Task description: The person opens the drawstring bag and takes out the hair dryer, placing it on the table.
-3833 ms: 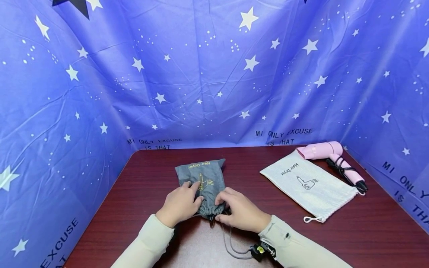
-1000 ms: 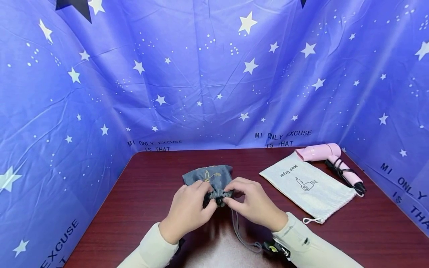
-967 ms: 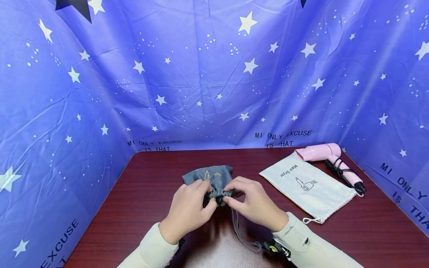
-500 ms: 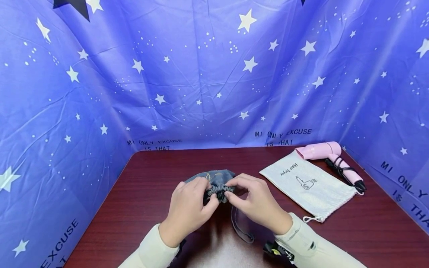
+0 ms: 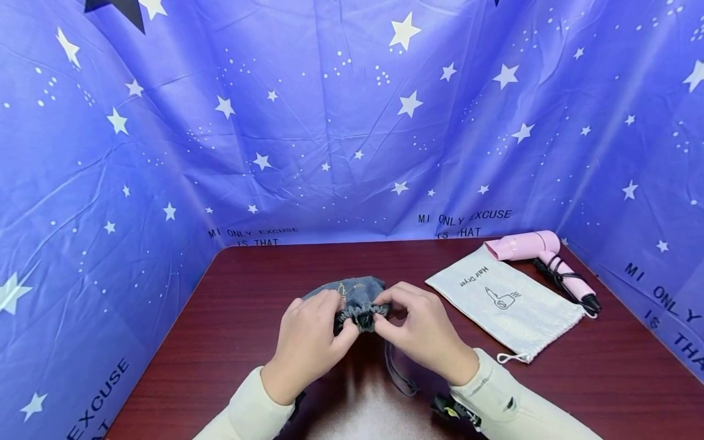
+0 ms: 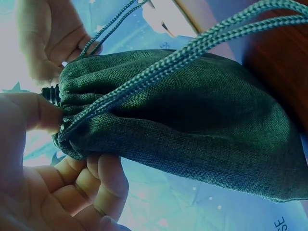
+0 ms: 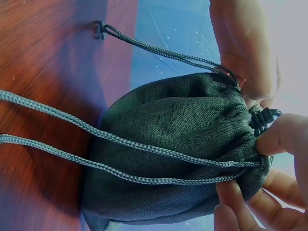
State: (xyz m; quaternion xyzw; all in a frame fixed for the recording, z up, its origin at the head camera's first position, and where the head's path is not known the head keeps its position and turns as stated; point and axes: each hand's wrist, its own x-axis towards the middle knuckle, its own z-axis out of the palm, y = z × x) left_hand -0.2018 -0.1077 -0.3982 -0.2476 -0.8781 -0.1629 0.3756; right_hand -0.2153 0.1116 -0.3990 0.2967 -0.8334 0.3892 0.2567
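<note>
A dark grey drawstring bag (image 5: pixel 360 287) with a yellow print stands tilted on the table, its gathered mouth raised toward me. My left hand (image 5: pixel 308 339) pinches the left side of the mouth between thumb and fingers. On the opposite side, my right hand (image 5: pixel 429 330) holds the rim the same way. In the left wrist view, a black ribbed end (image 6: pixel 50 95) pokes out of the mouth; the rest of that thing is hidden inside the bag. Grey drawstrings (image 7: pixel 120 149) trail from both sides of the bag in the right wrist view.
To the right, a white drawstring bag (image 5: pixel 506 311) printed "Hair Dryer" lies flat on the dark red table (image 5: pixel 247 287). A pink hair dryer (image 5: pixel 528 245) with its black cord (image 5: pixel 561 275) bundled lies along its far edge. Blue star-patterned cloth (image 5: pixel 330 122) surrounds the table.
Earlier the grey bag lay flat under both hands. Since then its mouth has been lifted and turned toward me, with both hands gripping the rim. Over the last second it tilts up further.
</note>
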